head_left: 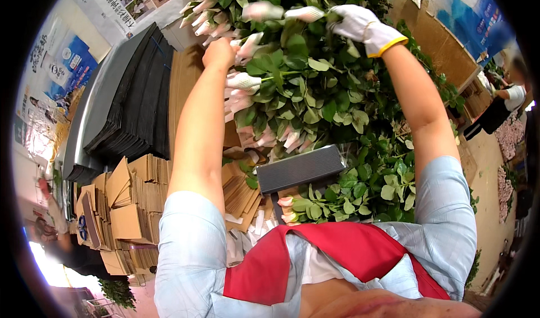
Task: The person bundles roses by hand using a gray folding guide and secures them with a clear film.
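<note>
My bare left hand (219, 53) is raised among pale pink rose buds in net sleeves (243, 82), fingers curled and partly hidden, so what they hold is unclear. My right hand (354, 25), in a white glove with a yellow cuff, is higher, closed on a rose stem just right of a sleeved bud (304, 14); another bud left of it is blurred. The leafy rose pile (337, 76) spreads beneath both hands. Lower down lie a dark ridged corrugated piece (301, 169) and a few uncovered peach-pink roses (288, 208) with leaves.
Stacked black sheets (124, 93) and folded brown cardboard (132, 222) stand at the left. A cardboard board (439, 42) edges the pile at upper right. A co-worker (506, 98) is at far right, another person (62, 233) at far left. Pink flower heaps (506, 127) lie beyond.
</note>
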A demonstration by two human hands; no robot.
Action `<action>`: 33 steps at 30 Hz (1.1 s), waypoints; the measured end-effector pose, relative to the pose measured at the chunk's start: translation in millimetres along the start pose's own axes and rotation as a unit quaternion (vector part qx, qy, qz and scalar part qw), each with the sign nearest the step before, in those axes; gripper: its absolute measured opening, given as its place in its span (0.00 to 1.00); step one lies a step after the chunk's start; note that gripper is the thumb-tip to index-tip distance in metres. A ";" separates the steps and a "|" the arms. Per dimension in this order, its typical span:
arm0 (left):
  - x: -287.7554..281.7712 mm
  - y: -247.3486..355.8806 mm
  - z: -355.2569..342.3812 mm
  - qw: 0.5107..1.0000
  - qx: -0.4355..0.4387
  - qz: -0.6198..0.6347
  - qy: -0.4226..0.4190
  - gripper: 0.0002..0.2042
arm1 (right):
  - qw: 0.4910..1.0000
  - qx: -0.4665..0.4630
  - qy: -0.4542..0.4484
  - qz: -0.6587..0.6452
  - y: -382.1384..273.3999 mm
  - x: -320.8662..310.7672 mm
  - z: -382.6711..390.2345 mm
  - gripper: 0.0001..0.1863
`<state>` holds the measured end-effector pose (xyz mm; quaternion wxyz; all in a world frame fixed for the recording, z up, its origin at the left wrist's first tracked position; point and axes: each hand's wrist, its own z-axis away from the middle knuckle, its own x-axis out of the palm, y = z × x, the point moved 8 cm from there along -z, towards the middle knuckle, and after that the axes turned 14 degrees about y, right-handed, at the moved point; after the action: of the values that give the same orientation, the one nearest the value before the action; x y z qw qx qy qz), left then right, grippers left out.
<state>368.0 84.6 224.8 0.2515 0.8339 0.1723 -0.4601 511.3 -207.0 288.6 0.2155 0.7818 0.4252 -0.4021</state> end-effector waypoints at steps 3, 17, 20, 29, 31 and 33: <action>5.3 -19.1 -6.1 0.998 0.036 -0.034 -0.034 0.24 | 0.999 0.000 0.050 -0.017 4.1 -22.9 -3.0 0.15; -31.2 75.8 34.0 0.867 0.110 0.485 -0.032 0.16 | 0.974 -0.150 0.124 -0.113 -88.8 -145.3 26.3 0.11; -104.6 136.0 59.3 0.912 0.178 0.366 0.057 0.17 | 0.930 -0.224 0.219 -0.191 -102.7 -116.0 31.0 0.12; 50.6 68.4 73.1 0.964 0.248 -0.011 -0.099 0.23 | 0.959 -0.074 0.275 -0.003 -30.4 -262.1 39.3 0.19; 42.2 68.2 71.3 0.962 0.250 0.024 -0.102 0.24 | 0.942 -0.057 0.329 0.025 -16.8 -300.1 57.0 0.21; 20.1 70.6 66.0 0.972 0.211 -0.016 -0.101 0.26 | 0.922 -0.053 0.382 0.045 -18.4 -329.3 75.7 0.23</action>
<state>370.1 -9.9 196.3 0.0788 0.8144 0.0589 -0.5718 358.4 -410.3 511.9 0.0953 0.8816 0.4604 -0.0403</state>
